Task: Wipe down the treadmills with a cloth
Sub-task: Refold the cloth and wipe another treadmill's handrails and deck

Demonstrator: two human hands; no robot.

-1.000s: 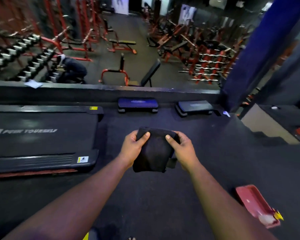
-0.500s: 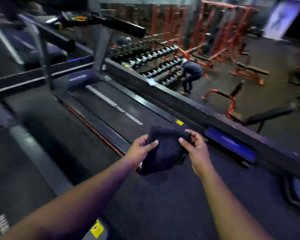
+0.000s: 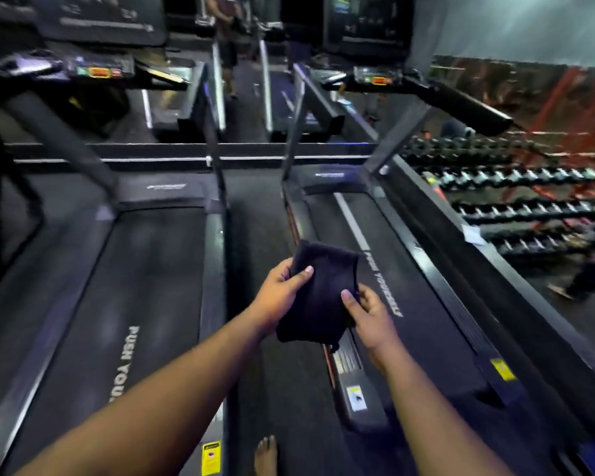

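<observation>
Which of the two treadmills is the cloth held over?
The right treadmill, beside the dumbbell racks. The dark cloth, held by the left hand and right hand, overlaps its left rail; the left treadmill lies across the aisle.

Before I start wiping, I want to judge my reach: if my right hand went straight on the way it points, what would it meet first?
Probably the belt of the right-hand black treadmill, beyond the dark folded cloth that the right hand grips; depth is unclear.
</observation>
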